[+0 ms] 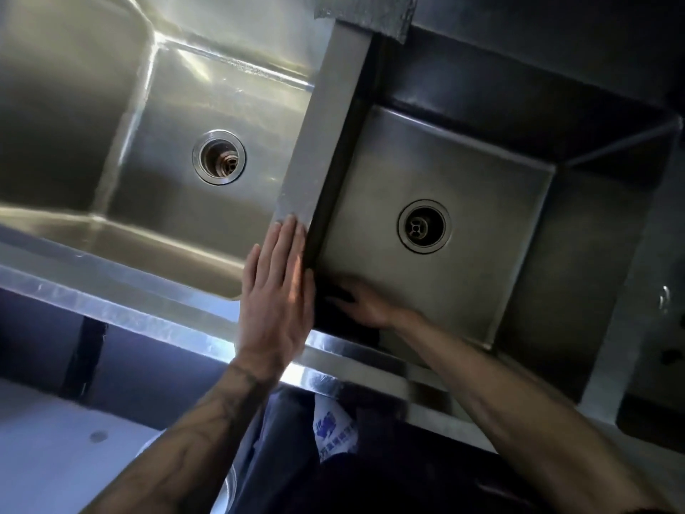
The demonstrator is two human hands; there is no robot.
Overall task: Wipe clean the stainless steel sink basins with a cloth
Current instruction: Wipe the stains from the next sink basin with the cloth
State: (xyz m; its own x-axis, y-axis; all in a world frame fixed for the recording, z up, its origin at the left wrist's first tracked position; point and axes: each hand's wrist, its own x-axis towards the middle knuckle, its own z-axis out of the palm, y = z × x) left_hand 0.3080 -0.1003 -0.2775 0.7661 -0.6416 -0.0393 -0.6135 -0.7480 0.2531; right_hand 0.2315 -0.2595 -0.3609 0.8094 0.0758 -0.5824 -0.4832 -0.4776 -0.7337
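Note:
Two stainless steel basins lie side by side: the left basin [178,231] with a round drain [218,157], and the darker right basin [482,202] with its drain [424,226]. My left hand [276,302] rests flat, fingers straight, on the steel divider [326,135] between them. My right hand [365,302] is down in the near left corner of the right basin, pressing on a dark cloth [333,313] that is hard to make out in the shadow.
The steel front rim [148,313] of the sink runs across the view below the basins. A grey cloth or foil patch [370,13] hangs at the back wall. Below the rim are a round metal bowl edge [228,484] and my dark clothing.

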